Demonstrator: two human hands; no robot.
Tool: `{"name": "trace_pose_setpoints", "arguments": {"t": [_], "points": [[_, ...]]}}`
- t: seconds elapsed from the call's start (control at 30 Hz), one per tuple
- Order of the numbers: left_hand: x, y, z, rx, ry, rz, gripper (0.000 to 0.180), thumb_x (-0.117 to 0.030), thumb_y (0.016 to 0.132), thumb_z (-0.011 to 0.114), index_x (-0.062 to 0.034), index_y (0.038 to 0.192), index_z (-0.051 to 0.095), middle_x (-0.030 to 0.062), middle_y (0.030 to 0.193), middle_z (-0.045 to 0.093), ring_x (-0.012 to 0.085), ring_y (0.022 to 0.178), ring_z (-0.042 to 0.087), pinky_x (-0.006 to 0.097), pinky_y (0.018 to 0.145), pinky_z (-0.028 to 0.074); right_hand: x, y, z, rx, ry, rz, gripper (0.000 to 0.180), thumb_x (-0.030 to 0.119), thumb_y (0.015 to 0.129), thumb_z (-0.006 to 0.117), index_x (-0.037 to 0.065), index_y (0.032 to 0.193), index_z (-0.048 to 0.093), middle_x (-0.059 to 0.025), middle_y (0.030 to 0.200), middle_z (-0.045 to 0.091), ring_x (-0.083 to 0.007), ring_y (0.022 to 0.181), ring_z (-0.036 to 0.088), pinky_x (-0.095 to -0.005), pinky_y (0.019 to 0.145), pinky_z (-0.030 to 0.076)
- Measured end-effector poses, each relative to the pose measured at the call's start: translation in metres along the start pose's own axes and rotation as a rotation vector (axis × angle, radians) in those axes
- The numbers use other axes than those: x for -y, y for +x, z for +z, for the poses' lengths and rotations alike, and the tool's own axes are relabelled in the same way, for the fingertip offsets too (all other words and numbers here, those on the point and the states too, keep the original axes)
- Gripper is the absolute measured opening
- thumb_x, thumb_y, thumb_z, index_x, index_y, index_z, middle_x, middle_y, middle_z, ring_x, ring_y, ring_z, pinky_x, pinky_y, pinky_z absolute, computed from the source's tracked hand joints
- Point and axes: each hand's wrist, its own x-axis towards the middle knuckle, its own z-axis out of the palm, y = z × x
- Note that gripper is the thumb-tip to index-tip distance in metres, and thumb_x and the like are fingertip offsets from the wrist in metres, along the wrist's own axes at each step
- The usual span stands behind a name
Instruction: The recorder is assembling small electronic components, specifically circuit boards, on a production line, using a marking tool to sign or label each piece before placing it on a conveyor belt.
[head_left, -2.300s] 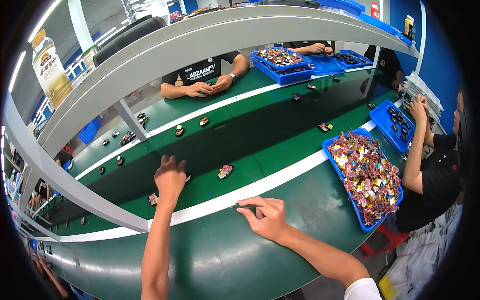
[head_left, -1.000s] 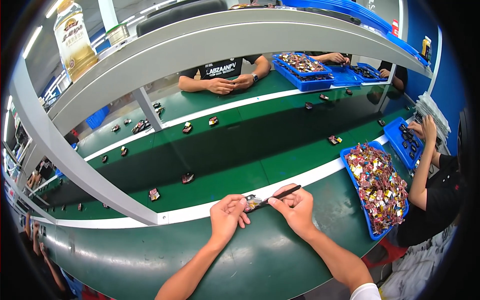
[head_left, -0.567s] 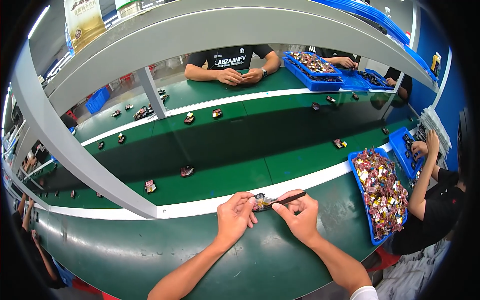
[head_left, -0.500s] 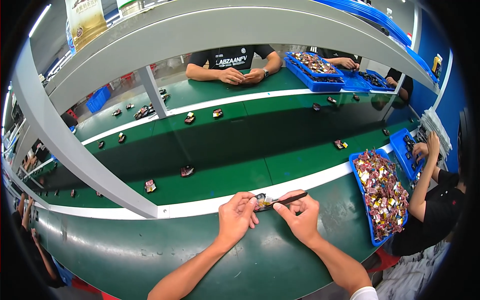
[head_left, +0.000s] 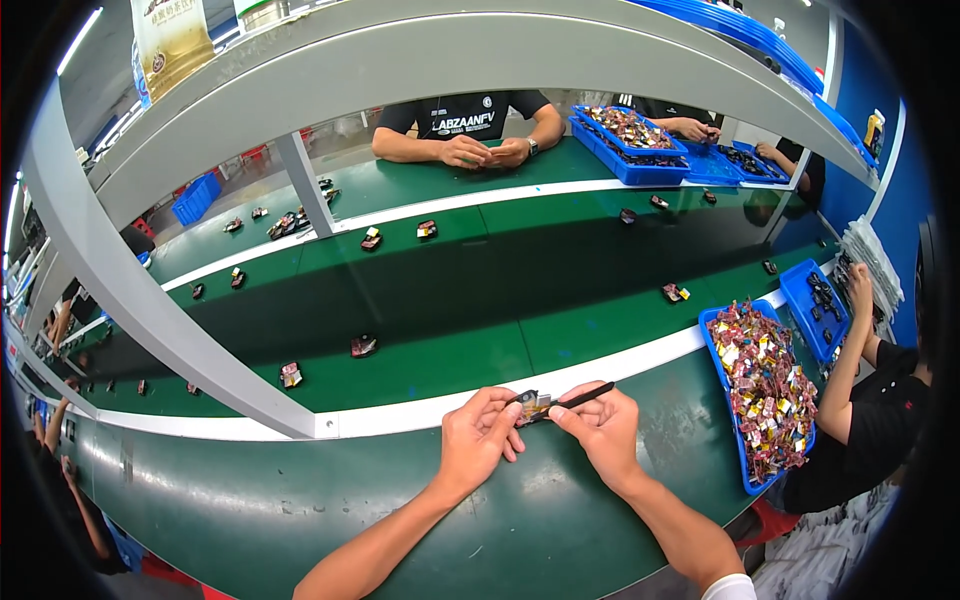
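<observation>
Close above the near edge of the belt, my left hand (head_left: 472, 437) pinches a small electronic assembly (head_left: 531, 402). It shows a dark housing with yellowish and silvery parts inside, too small to make out in detail. My right hand (head_left: 606, 432) grips a slim black stick-like tool (head_left: 588, 394) between thumb and fingers. The tool slants down to the left, and its tip reaches the right side of the assembly. I cannot tell whether it is tweezers or a pry stick.
A blue tray (head_left: 748, 485) heaped with small wired boards stands to my right, beside another blue tray (head_left: 790, 285) with black parts. Several assemblies ride the green belt (head_left: 450, 350). A grey frame post (head_left: 190, 330) rises at left. Co-workers sit opposite and at right.
The pieces on the belt have shifted slightly to the left. My hands stay almost in place, with the assembly and tool turned a little. The co-worker at right has raised a hand.
</observation>
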Motion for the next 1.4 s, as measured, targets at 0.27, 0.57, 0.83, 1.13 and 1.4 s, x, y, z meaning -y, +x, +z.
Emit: {"name": "trace_pose_setpoints", "arguments": {"t": [0.27, 0.57, 0.83, 1.13, 1.4], "points": [[0.003, -0.001, -0.002, -0.010, -0.009, 0.018, 0.021, -0.004, 0.099, 0.059, 0.0109, 0.113, 0.058, 0.0148, 0.084, 0.067, 0.0170, 0.059, 0.066, 0.026, 0.047, 0.053, 0.011, 0.000, -0.003, 0.036, 0.022, 0.164, 0.017, -0.010, 0.085, 0.071, -0.007, 0.098, 0.061, -0.0147, 0.090, 0.072, -0.0163, 0.084, 0.072, -0.0244, 0.074, 0.058], [0.003, 0.002, -0.006, 0.050, -0.044, -0.042, 0.022, -0.008, 0.100, 0.058, 0.0089, 0.114, 0.062, 0.0118, 0.081, 0.066, 0.0155, 0.058, 0.066, 0.026, 0.048, 0.052, 0.003, 0.001, -0.006, 0.081, 0.024, 0.111, 0.017, -0.011, 0.085, 0.071, -0.007, 0.098, 0.060, -0.0139, 0.092, 0.070, -0.0152, 0.085, 0.071, -0.0218, 0.071, 0.056], [0.002, 0.004, -0.016, 0.153, -0.160, -0.120, 0.027, -0.014, 0.102, 0.057, 0.0073, 0.119, 0.063, 0.0123, 0.086, 0.066, 0.0167, 0.061, 0.067, 0.026, 0.051, 0.053, 0.001, -0.004, -0.001, 0.073, -0.057, -0.055, 0.015, -0.009, 0.084, 0.073, -0.004, 0.094, 0.064, -0.0054, 0.082, 0.070, 0.0025, 0.056, 0.047, -0.0157, 0.048, 0.033], [0.001, 0.004, -0.017, 0.219, -0.152, -0.088, 0.032, -0.012, 0.103, 0.054, 0.0070, 0.128, 0.059, 0.0125, 0.089, 0.066, 0.0175, 0.066, 0.068, 0.026, 0.052, 0.054, -0.002, -0.011, 0.002, 0.027, -0.190, -0.169, 0.014, -0.008, 0.083, 0.075, -0.003, 0.091, 0.065, -0.0025, 0.075, 0.068, 0.0031, 0.053, 0.044, -0.0160, 0.047, 0.031], [0.000, 0.003, -0.015, 0.192, -0.118, -0.096, 0.030, -0.010, 0.104, 0.053, 0.0054, 0.128, 0.059, 0.0125, 0.090, 0.067, 0.0172, 0.068, 0.069, 0.026, 0.053, 0.055, -0.003, -0.014, 0.005, 0.019, -0.234, -0.159, 0.014, -0.009, 0.083, 0.074, -0.003, 0.091, 0.064, -0.0019, 0.073, 0.066, 0.0022, 0.055, 0.049, -0.0156, 0.048, 0.034]]}}
